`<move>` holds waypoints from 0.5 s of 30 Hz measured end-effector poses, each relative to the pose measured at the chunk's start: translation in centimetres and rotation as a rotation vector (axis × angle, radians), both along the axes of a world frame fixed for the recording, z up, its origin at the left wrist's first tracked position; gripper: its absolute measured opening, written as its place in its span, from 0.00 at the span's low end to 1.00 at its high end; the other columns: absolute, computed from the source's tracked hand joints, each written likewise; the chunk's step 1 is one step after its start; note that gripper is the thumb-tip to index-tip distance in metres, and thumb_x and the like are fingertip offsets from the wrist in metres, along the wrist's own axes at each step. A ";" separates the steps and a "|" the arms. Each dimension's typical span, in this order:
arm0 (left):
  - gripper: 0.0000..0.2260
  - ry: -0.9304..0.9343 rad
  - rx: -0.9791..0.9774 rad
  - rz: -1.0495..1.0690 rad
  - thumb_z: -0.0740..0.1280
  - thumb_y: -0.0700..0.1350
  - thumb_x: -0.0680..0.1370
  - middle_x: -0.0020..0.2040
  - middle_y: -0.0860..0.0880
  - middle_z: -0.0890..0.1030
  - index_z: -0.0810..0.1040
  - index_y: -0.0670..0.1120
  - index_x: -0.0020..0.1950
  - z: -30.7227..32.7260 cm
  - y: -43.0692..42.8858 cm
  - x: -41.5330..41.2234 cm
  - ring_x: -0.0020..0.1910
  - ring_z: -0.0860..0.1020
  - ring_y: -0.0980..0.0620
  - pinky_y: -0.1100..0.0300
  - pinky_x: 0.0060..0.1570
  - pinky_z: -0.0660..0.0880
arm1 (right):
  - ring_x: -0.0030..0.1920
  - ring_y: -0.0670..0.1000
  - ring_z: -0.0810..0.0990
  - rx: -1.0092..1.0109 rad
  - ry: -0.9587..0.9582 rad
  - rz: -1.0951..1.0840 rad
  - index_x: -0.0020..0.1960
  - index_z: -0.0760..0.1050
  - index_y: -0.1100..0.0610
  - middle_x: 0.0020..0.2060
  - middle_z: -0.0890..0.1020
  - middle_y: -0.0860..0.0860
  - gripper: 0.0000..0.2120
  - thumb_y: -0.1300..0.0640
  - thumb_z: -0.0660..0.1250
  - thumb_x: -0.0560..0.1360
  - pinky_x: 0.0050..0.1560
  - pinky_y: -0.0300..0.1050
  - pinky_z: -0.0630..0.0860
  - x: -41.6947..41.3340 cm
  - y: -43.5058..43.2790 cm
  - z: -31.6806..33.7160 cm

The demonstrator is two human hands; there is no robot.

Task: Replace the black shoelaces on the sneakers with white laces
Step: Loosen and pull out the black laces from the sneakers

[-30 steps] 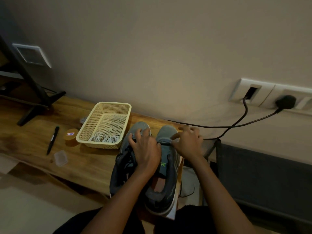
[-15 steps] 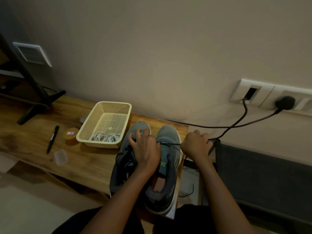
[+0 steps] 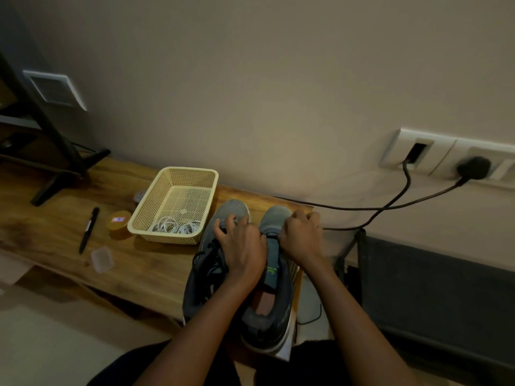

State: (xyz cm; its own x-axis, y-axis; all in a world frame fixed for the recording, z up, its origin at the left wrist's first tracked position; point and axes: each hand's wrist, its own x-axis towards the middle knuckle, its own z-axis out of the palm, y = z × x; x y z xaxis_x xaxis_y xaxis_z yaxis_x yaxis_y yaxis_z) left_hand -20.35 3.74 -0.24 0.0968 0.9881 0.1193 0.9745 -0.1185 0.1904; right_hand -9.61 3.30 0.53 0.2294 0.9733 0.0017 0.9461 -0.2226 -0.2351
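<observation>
black lace (image 3: pixel 269 234) is in play, down at the toe-end eyelets of the right sneaker (image 3: pixel 274 296). right hand (image 3: pixel 302 238) has its fingers curled tight around it, pinching a short dark stretch that runs across the tongue towards the left hand (image 3: pixel 241 246). that reads as a pull to drag the lace out sideways through the eyelet.

left hand lies spread over the left sneaker (image 3: pixel 207 271), fingertips bent onto the grey toe and holding nothing i can see. the thumb side is hidden, so whether it touches the lace i can't tell. the job looks like bracing: pin the pair down so the tug doesn't slide them.

both shoes sit side by side, toes to the wall, at the right end of the table (image 3: pixel 156 263). the right one is close to that end and its heel reaches the near edge. beyond the end are cables (image 3: pixel 390 208) and a dark case (image 3: pixel 432 288), so a long rightward pull has air but may snag.

to the left, the basket (image 3: pixel 192 171) stands just beside the left toe, with the white laces (image 3: pixel 172 227) coiled in its near corner, handy. pen (image 3: pixel 88 229), tin (image 3: pixel 118 222) and clear box (image 3: pixel 101 259) lie further left, well apart.
</observation>
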 end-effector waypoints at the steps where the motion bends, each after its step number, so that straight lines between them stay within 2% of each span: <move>1: 0.12 0.002 0.002 0.003 0.62 0.53 0.78 0.64 0.53 0.74 0.80 0.49 0.54 -0.1 0.0 0.0 0.70 0.61 0.48 0.46 0.70 0.50 | 0.60 0.59 0.65 -0.021 0.008 0.004 0.55 0.75 0.62 0.60 0.70 0.57 0.12 0.57 0.59 0.77 0.54 0.51 0.68 0.2 0.0 0.0; 3: 0.12 -0.002 0.010 0.008 0.62 0.53 0.79 0.62 0.52 0.76 0.80 0.48 0.54 -0.2 0.1 0.1 0.69 0.63 0.48 0.46 0.70 0.50 | 0.60 0.60 0.67 -0.058 0.085 -0.014 0.55 0.74 0.64 0.58 0.72 0.58 0.12 0.58 0.59 0.77 0.55 0.52 0.70 0.8 0.0 0.5; 5: 0.12 -0.004 0.020 0.015 0.61 0.52 0.79 0.59 0.52 0.77 0.80 0.48 0.53 -0.3 0.2 0.0 0.67 0.65 0.49 0.46 0.70 0.50 | 0.55 0.60 0.74 -0.092 0.205 -0.073 0.53 0.74 0.65 0.54 0.76 0.60 0.10 0.60 0.60 0.76 0.50 0.51 0.74 1.9 -0.2 1.1; 7: 0.11 -0.008 0.030 0.023 0.61 0.52 0.79 0.56 0.51 0.79 0.80 0.48 0.52 -0.4 0.3 -0.2 0.65 0.67 0.49 0.46 0.69 0.50 | 0.53 0.59 0.77 -0.133 0.322 -0.180 0.50 0.72 0.63 0.52 0.77 0.60 0.06 0.62 0.59 0.76 0.47 0.49 0.73 3.6 -0.7 1.6; 10: 0.11 -0.003 0.044 0.033 0.61 0.52 0.79 0.53 0.52 0.80 0.80 0.48 0.51 -0.5 0.2 -0.2 0.62 0.69 0.50 0.47 0.69 0.50 | 0.48 0.58 0.78 -0.061 0.460 -0.341 0.46 0.68 0.60 0.48 0.78 0.60 0.02 0.64 0.57 0.77 0.47 0.51 0.77 5.8 -1.6 2.3; 11: 0.11 0.006 0.044 0.028 0.61 0.52 0.79 0.54 0.52 0.79 0.79 0.48 0.52 -0.4 0.0 -0.2 0.62 0.70 0.50 0.47 0.68 0.51 | 0.44 0.57 0.79 -0.011 0.555 -0.361 0.45 0.68 0.59 0.46 0.79 0.60 0.03 0.64 0.57 0.78 0.44 0.52 0.79 6.0 -1.9 2.7; 13: 0.13 -0.034 0.087 -0.034 0.61 0.53 0.78 0.60 0.52 0.76 0.75 0.49 0.60 0.0 -0.2 0.0 0.63 0.69 0.50 0.48 0.68 0.53 | 0.36 0.53 0.79 0.107 0.819 -0.336 0.44 0.68 0.59 0.40 0.79 0.59 0.06 0.64 0.56 0.79 0.36 0.46 0.79 5.6 -2.5 4.3; 15: 0.20 -0.277 0.040 -0.213 0.64 0.50 0.77 0.65 0.51 0.72 0.67 0.51 0.69 1.2 -1.1 0.4 0.66 0.67 0.51 0.52 0.67 0.57 | 0.33 0.52 0.78 0.232 1.056 -0.261 0.45 0.69 0.61 0.37 0.78 0.58 0.06 0.65 0.57 0.80 0.30 0.42 0.78 4.8 -3.4 7.4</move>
State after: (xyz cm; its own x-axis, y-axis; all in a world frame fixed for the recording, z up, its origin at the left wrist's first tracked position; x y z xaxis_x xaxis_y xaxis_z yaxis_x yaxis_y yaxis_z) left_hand -20.00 2.67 0.91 0.2590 0.9432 0.2082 0.8391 -0.3265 0.4351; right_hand -4.83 -0.10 7.93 0.4205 0.8964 -0.1401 0.1763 -0.2322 -0.9566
